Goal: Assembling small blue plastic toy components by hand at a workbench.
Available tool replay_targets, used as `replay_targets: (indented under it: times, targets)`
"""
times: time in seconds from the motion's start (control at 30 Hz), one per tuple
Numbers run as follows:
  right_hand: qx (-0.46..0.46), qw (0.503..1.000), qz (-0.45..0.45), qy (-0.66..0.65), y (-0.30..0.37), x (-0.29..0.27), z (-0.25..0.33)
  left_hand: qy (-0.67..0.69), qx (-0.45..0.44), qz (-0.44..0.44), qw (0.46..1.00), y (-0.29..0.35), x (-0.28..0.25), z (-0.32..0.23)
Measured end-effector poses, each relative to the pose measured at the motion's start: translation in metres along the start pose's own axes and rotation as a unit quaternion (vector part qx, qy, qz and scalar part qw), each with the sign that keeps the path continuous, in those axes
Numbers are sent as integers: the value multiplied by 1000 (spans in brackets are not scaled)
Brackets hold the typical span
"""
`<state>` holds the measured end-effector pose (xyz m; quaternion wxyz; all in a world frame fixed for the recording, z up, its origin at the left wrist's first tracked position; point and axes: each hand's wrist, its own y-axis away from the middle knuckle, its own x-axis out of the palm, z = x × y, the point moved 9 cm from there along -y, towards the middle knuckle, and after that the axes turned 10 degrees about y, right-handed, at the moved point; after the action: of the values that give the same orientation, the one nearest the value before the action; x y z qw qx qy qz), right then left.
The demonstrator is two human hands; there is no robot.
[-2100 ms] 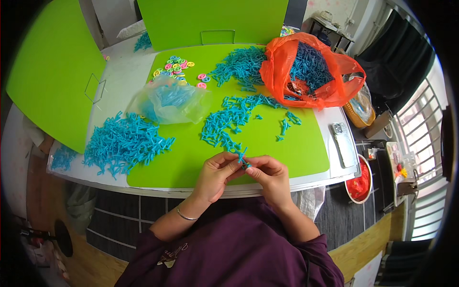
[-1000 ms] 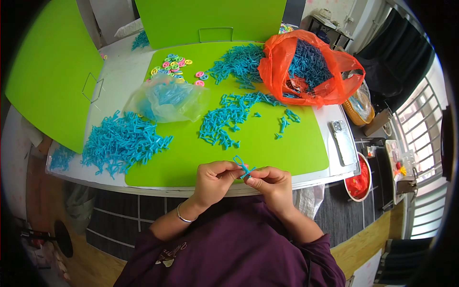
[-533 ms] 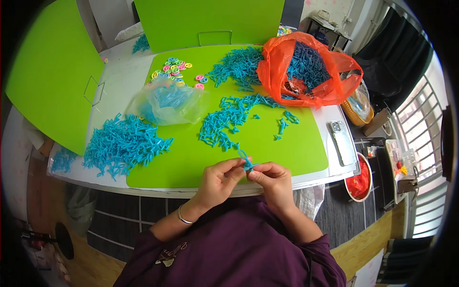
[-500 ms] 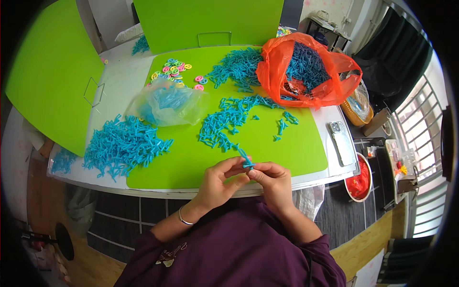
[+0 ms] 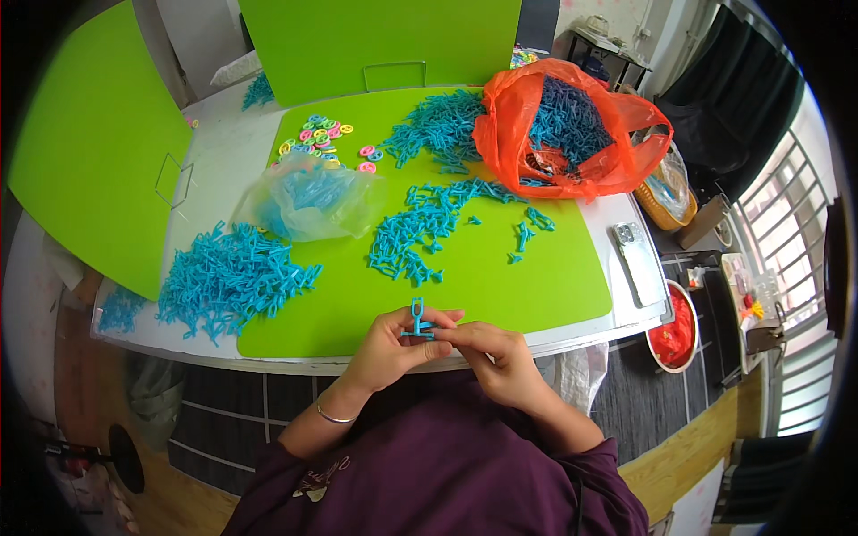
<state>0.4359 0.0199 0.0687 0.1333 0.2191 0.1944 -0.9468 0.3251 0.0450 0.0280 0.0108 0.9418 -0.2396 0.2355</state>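
Close to the near edge of the green board, my left hand (image 5: 382, 351) pinches a small blue plastic piece (image 5: 417, 320) between thumb and fingers. The piece has a forked top pointing away from me and a crossbar lower down. My right hand (image 5: 493, 354) closes its fingertips at the right end of that crossbar. Just beyond my hands spreads a loose scatter of similar blue pieces (image 5: 407, 239). A larger heap of blue pieces (image 5: 234, 275) lies to the left. Fingers partly hide the lower part of the held piece.
A red plastic bag (image 5: 500, 134) full of blue pieces stands at the back right, beside another blue heap (image 5: 440, 128). A clear bag (image 5: 344, 210) and several colourful rings (image 5: 319, 129) lie back left. A phone (image 5: 635, 265) rests on the right edge. Upright green boards (image 5: 375, 40) rise behind.
Both hands have moved left and slightly toward me, away from the scattered pieces. The blue piece is now turned so its fork and crossbar show.
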Motion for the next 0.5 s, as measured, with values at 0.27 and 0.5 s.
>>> replay_targets:
  times: [0.27, 0.5]
  targets:
    - [57, 990, -99, 77, -20, -73, -45, -189, 176, -120, 959, 17, -40, -58]
    - [71, 873, -202, 439, -63, -166, -109, -187, 256, -243, 917, 39, -101, -105]
